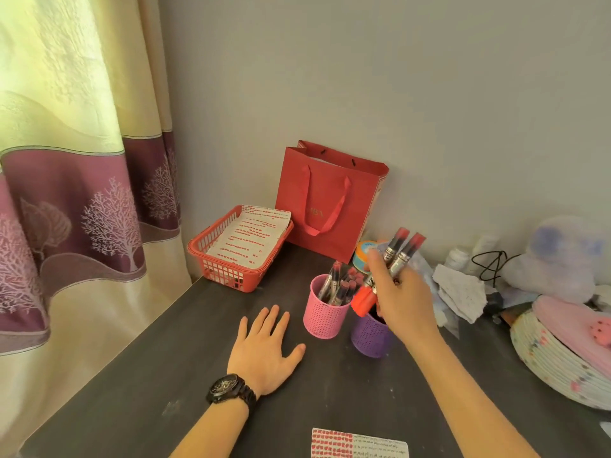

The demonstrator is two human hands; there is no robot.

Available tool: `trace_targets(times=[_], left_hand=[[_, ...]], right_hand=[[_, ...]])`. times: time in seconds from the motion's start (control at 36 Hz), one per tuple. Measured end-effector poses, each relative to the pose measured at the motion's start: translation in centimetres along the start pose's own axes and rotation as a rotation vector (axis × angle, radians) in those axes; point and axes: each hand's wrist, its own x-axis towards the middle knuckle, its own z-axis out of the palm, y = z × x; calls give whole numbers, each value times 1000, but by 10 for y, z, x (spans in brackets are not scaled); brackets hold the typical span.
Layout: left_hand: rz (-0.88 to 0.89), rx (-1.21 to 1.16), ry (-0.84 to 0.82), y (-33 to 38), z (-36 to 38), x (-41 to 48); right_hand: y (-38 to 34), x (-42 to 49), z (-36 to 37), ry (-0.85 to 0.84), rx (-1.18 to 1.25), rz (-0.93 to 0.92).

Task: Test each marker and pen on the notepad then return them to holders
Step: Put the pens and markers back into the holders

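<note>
the right hand (401,299) pinches several markers (401,249) in its fingers, just above the purple holder (370,335). the left hand (264,348) lies flat on the bench (165,375), fingers spread. one marker could slip from so full a grip and topple the pink holder (325,317) beside it.

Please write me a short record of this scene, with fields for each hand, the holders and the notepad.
left hand: rests flat on the table, fingers spread, watch on wrist
right hand: grips several red-capped markers above the purple holder
pink holder: holds more markers, beside the purple one
notepad: near edge, partly filled with red marks
background: red basket with marked paper; red bag at the wall
</note>
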Motion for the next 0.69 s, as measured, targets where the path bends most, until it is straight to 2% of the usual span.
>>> trace_targets(times=[0.14, 0.22, 0.36, 0.53, 0.61, 0.69], left_hand=[[-4, -14, 10, 1, 0, 2], [-6, -20, 14, 1, -1, 3], [-9, -28, 22, 2, 0, 3], [-9, -28, 25, 2, 1, 3], [-5, -28, 28, 2, 0, 3], [-6, -34, 31, 2, -1, 2]], right_hand=[[-9, 40, 27, -95, -178, -35], [-6, 52, 42, -98, -382, -100], [5, 53, 62, -138, -627, -102], [13, 50, 68, -67, -586, -180], [17, 50, 71, -182, -659, -262], [19, 49, 77, -308, -676, -256]])
